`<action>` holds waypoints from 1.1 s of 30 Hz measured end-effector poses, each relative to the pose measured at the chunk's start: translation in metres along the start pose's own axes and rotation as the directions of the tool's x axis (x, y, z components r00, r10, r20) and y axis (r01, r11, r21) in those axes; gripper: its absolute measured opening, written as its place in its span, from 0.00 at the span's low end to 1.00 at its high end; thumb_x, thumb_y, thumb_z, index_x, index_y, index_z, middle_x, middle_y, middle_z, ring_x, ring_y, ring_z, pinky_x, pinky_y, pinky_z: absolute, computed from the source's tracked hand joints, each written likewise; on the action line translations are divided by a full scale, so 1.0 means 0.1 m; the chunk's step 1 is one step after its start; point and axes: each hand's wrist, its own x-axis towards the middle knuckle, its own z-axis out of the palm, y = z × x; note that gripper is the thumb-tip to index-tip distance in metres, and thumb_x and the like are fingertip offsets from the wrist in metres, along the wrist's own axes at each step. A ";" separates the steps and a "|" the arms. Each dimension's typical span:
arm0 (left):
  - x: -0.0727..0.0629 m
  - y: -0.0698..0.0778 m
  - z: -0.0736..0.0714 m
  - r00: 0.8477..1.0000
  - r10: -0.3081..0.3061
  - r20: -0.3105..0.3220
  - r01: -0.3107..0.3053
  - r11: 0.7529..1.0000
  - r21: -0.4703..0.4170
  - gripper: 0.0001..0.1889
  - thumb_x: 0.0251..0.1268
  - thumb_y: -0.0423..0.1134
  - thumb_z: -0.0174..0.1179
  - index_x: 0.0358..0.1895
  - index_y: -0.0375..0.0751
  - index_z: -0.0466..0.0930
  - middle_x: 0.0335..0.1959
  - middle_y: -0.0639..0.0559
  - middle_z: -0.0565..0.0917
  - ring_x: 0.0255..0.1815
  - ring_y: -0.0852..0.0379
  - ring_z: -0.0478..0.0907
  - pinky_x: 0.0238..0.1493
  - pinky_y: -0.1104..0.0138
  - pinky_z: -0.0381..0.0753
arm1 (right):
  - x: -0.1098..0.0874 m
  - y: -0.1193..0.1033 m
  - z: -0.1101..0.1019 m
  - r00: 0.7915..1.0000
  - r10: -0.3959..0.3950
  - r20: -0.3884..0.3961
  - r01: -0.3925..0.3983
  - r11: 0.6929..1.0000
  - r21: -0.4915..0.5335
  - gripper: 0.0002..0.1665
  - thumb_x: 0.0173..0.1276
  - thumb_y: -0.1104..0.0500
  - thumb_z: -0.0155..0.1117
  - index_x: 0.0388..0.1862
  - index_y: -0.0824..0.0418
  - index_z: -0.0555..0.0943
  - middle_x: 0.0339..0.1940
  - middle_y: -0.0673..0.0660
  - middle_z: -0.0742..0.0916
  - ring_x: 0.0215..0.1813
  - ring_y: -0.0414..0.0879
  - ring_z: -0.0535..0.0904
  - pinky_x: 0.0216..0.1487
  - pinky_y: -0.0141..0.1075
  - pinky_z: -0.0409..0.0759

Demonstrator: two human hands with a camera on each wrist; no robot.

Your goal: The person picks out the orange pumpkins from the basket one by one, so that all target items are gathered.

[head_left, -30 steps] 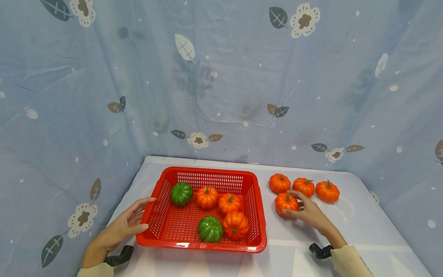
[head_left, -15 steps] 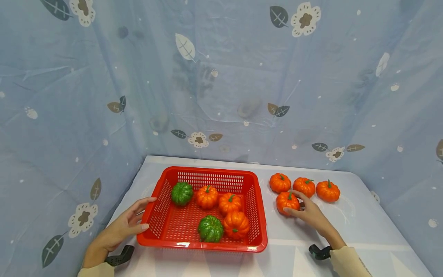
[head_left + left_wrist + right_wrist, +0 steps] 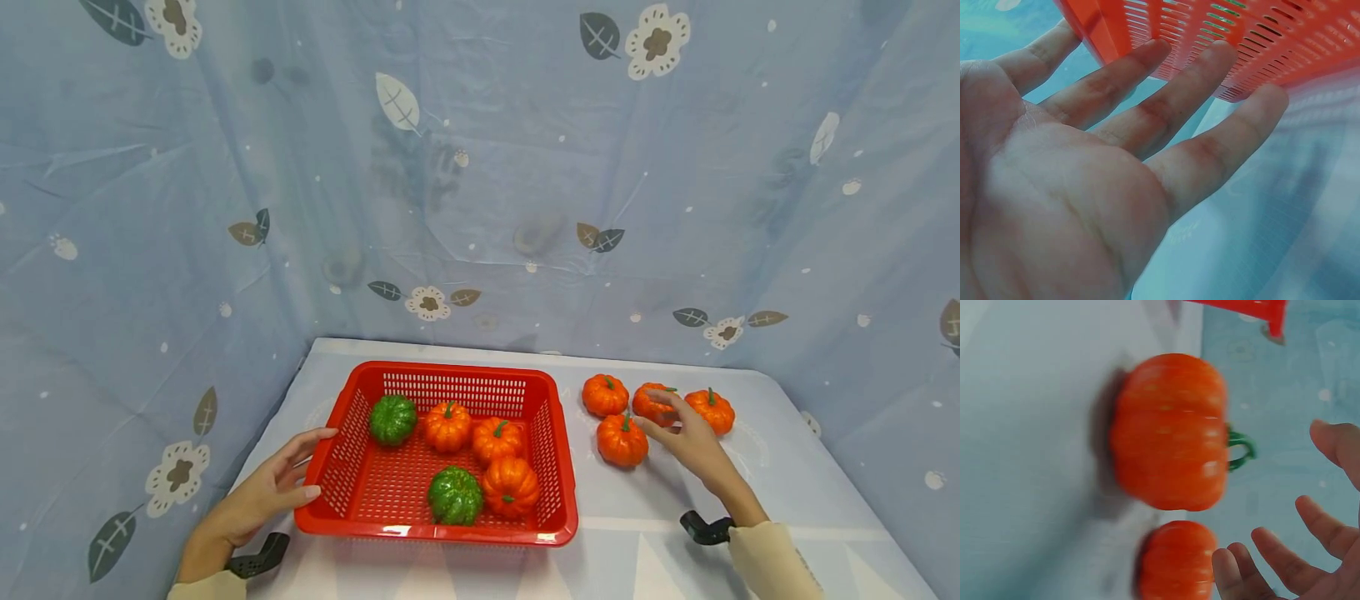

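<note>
My left hand (image 3: 258,493) touches the left side of a red plastic basket (image 3: 320,523), its fingers extended along the slotted wall in the left wrist view. Inside the basket are two green pumpkins (image 3: 455,496) and three orange pumpkins (image 3: 447,427). To the right, my right hand (image 3: 692,442) is raised with spread fingers and holds nothing. Just left of it, an orange pumpkin (image 3: 622,441) with a green stem sits on the table, large in the right wrist view. Behind it stand three more orange pumpkins; the middle pumpkin (image 3: 649,403) is partly covered by my fingers.
A pale patterned cloth covers the table (image 3: 600,558). Blue curtains (image 3: 480,208) printed with leaves and flowers enclose it at the back and both sides. The basket takes up the left half, with its rim standing above the pumpkins inside.
My right hand has let go of the front orange pumpkin and lifted up and to the right, away from it. That pumpkin stays on the table. The left hand has not moved.
</note>
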 end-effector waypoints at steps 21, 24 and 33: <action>-0.01 -0.02 -0.01 1.000 0.007 0.002 -0.007 1.000 -0.008 0.39 0.70 0.27 0.59 0.81 0.47 0.54 0.77 0.41 0.55 0.66 0.56 0.74 0.56 0.50 0.83 | 0.20 -0.74 0.10 0.973 -0.217 0.074 0.215 0.976 0.038 0.35 0.73 0.49 0.69 0.75 0.54 0.71 0.69 0.61 0.78 0.63 0.61 0.78 0.60 0.57 0.80; -0.01 -0.02 0.00 1.000 0.016 0.012 -0.016 1.000 -0.015 0.39 0.70 0.26 0.59 0.81 0.46 0.53 0.76 0.43 0.57 0.66 0.55 0.74 0.56 0.50 0.83 | 0.24 -0.86 0.16 0.965 -0.248 0.079 0.245 0.968 0.046 0.36 0.72 0.47 0.70 0.74 0.54 0.72 0.68 0.59 0.79 0.62 0.59 0.79 0.60 0.56 0.80; 0.00 -0.01 0.00 1.000 0.022 0.005 -0.022 1.000 -0.011 0.40 0.69 0.26 0.60 0.81 0.46 0.54 0.77 0.40 0.55 0.66 0.55 0.74 0.56 0.51 0.83 | 0.35 -1.18 0.41 0.946 -0.296 0.130 0.289 0.955 0.071 0.36 0.69 0.44 0.73 0.73 0.49 0.73 0.66 0.56 0.81 0.60 0.55 0.80 0.56 0.51 0.83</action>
